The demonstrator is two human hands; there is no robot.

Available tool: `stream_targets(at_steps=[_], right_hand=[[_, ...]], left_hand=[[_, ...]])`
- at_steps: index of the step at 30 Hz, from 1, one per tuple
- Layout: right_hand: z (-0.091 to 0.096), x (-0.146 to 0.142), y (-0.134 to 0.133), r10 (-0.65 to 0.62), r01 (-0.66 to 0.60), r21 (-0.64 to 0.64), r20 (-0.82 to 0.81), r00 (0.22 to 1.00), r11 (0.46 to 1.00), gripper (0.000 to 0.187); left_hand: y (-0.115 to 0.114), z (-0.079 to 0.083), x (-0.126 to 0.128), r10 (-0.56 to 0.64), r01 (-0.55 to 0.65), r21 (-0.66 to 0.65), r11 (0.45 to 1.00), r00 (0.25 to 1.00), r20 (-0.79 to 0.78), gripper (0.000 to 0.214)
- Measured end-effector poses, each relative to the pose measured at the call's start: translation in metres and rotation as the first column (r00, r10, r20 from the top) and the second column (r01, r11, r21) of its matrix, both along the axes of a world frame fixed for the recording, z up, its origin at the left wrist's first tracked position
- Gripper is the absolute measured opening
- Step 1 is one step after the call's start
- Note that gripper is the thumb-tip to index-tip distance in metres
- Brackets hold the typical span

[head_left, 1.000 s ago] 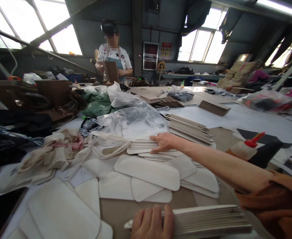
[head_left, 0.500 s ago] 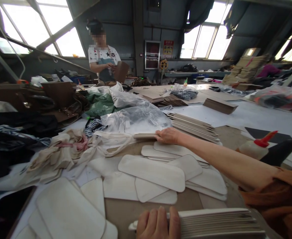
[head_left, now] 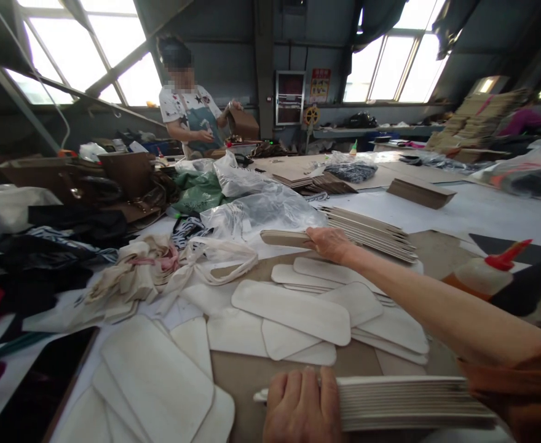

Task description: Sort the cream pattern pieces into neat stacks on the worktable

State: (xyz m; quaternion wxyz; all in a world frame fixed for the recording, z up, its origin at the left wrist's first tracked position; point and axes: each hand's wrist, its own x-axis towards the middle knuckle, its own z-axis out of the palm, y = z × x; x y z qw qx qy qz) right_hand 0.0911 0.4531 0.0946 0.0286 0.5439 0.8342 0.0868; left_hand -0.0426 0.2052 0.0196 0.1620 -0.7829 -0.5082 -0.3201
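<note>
My left hand [head_left: 304,403] is closed over the left end of a stack of pale rounded panels [head_left: 404,400] standing on edge at the bottom. A narrow white tip [head_left: 260,395] pokes out left of its fingers; I cannot tell what it belongs to. Farther off, my right hand [head_left: 332,245] grips the right end of a thin bundle of panels [head_left: 285,239]. Just beyond that hand lies a row of overlapping panels [head_left: 372,232]. Loose white panels [head_left: 293,311] spread between my hands, and larger ones [head_left: 160,375] lie at lower left.
A red-capped glue bottle [head_left: 482,274] lies near my right forearm. Clear plastic bags [head_left: 265,212], cloth straps [head_left: 219,261] and dark fabric [head_left: 67,231] crowd the left. Across the table, a person [head_left: 192,117] handles a brown piece [head_left: 243,125]. A folded brown board [head_left: 420,192] sits farther right.
The view has shifted, moving the scene slightly rightward. The bundle in my right hand shows more of its broad face. My left hand stays on its stack. The co-worker's brown piece has moved right.
</note>
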Motion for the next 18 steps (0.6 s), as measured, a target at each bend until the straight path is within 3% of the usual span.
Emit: stream_targets(at_steps=[4, 8, 13, 15, 18], right_hand=[[0.034, 0.012, -0.05, -0.04, 0.041, 0.035, -0.002, 0.999, 0.999, 0.029], [0.054, 0.023, -0.12, 0.048, -0.05, -0.063, -0.035, 0.998, 0.997, 0.029], [0.039, 0.024, -0.181, 0.231, -0.24, -0.28, -0.064, 0.971, 0.93, 0.022], [0.031, 0.024, -0.192, 0.263, -0.279, -0.338, -0.093, 0.96, 0.899, 0.023], [0.027, 0.029, -0.199, 0.262, -0.314, -0.384, -0.182, 0.948, 0.868, 0.027]], left_hand=[[-0.004, 0.011, 0.001, -0.002, 0.017, -0.196, 0.98, 0.997, 0.075, 0.029], [-0.009, 0.015, 0.006, 0.073, -0.065, -0.114, 0.991, 0.995, 0.067, 0.043], [-0.012, 0.015, 0.008, 0.095, -0.096, 0.023, 0.995, 0.995, 0.022, 0.036], [-0.012, 0.016, 0.008, 0.068, -0.07, 0.031, 0.997, 0.997, 0.038, 0.035], [-0.012, 0.019, 0.005, 0.034, -0.033, -0.038, 0.999, 0.998, 0.051, 0.054]])
